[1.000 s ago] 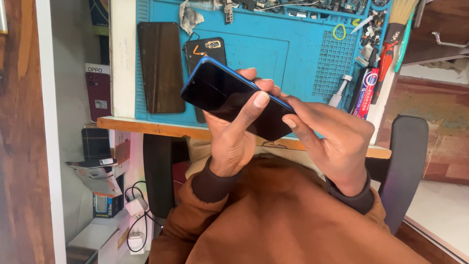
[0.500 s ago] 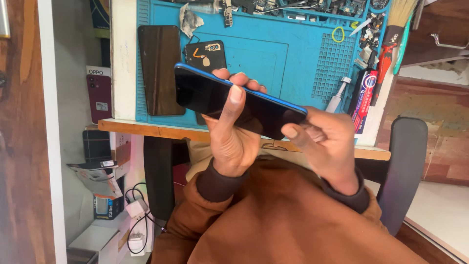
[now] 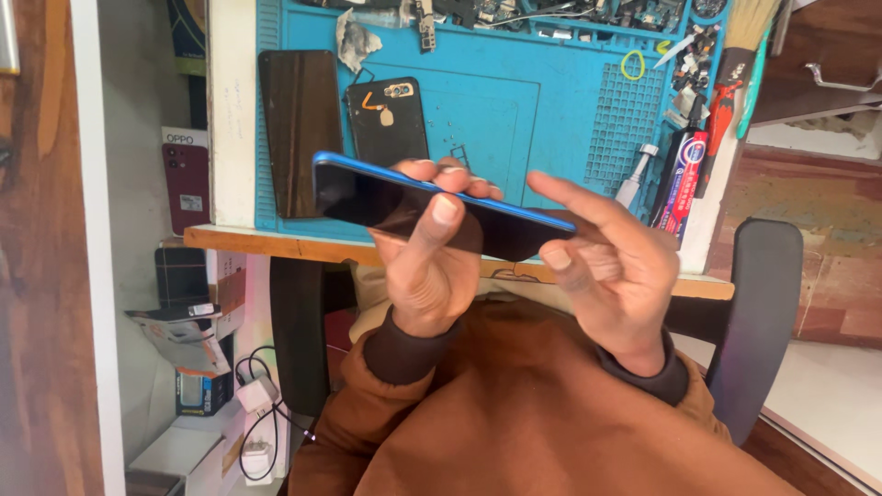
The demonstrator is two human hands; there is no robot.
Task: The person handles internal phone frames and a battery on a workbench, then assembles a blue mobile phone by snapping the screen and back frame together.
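Observation:
A dark-screened phone with a blue frame (image 3: pixel 367 197) is held in both hands above the bench edge, tilted nearly edge-on to me. My left hand (image 3: pixel 427 276) grips its middle, with the thumb on the screen and the fingers curled behind. My right hand (image 3: pixel 616 276) holds the phone's right end, thumb at the lower edge and index finger stretched over the top edge. Both brown sleeves reach up from the bottom of the head view.
Behind the phone, a blue work mat (image 3: pixel 514 119) covers the bench and carries a black phone back cover (image 3: pixel 390 119), a dark glass panel (image 3: pixel 299 129), a glue tube (image 3: pixel 678 179), a brush (image 3: pixel 735 64) and small parts. A chair arm (image 3: pixel 753 312) stands right. Boxes and a charger (image 3: pixel 197 367) lie at left.
The phone has rotated from nearly screen-up to almost edge-on and shifted left. My right index finger has lifted and straightened over the phone's end.

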